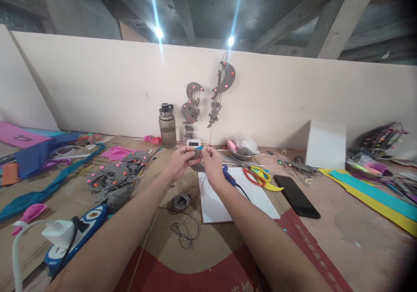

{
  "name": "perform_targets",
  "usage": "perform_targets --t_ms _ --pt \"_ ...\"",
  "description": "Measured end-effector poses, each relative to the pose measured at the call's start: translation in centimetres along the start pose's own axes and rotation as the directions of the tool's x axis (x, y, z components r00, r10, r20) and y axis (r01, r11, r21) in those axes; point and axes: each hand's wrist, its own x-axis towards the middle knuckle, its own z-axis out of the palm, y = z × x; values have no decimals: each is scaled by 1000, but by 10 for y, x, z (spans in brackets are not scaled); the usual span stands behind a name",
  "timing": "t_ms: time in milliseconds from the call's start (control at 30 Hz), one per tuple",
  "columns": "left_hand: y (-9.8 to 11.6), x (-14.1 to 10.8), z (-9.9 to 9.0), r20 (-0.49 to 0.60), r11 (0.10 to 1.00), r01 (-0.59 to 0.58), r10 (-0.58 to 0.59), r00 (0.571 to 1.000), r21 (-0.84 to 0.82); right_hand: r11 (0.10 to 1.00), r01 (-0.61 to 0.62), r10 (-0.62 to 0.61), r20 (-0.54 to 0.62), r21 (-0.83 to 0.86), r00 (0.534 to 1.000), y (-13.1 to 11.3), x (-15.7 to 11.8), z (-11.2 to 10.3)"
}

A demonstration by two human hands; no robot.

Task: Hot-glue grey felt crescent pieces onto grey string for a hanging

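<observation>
Both my hands meet above the middle of the table. My left hand (181,161) is closed on a small grey piece (197,154). My right hand (212,164) pinches the other side, at a bit of blue material (200,148) on the piece's upper edge. Under my hands a curved grey shape (198,167) partly shows. A coil of grey cord (180,201) lies on the cardboard below them. Just right of my right hand, a blue tool (229,177) with a black cable rests on a white board (216,205), partly hidden by my forearm.
Scissors with red (254,177) and yellow handles and a black phone (297,196) lie right. A bottle (167,127) stands behind; grey moon ornaments (224,79) hang on the wall. At left are a blue power strip (94,216) and grey decorated pieces (112,174).
</observation>
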Motion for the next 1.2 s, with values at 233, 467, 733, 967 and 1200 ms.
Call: perform_targets --t_ms 233,467,733,967,1200 --pt "-3 0 1 -120 984 -71 91 989 166 999 24 -25 -20 -36 999 1 0 -1" --pt "-8 -2 10 -80 788 -275 378 922 551 992 45 -53 -62 -120 997 -5 -3 -2" --pt "-15 -1 4 -84 671 -303 480 873 676 961 138 -131 47 -241 990 -8 -9 2" --pt "-13 -5 10 -137 815 -244 365 921 526 974 141 -126 96 -177 987 -8 -9 3" --pt "-8 -3 12 -177 884 -143 244 954 445 971 126 -118 51 -205 992 -3 -5 -1"
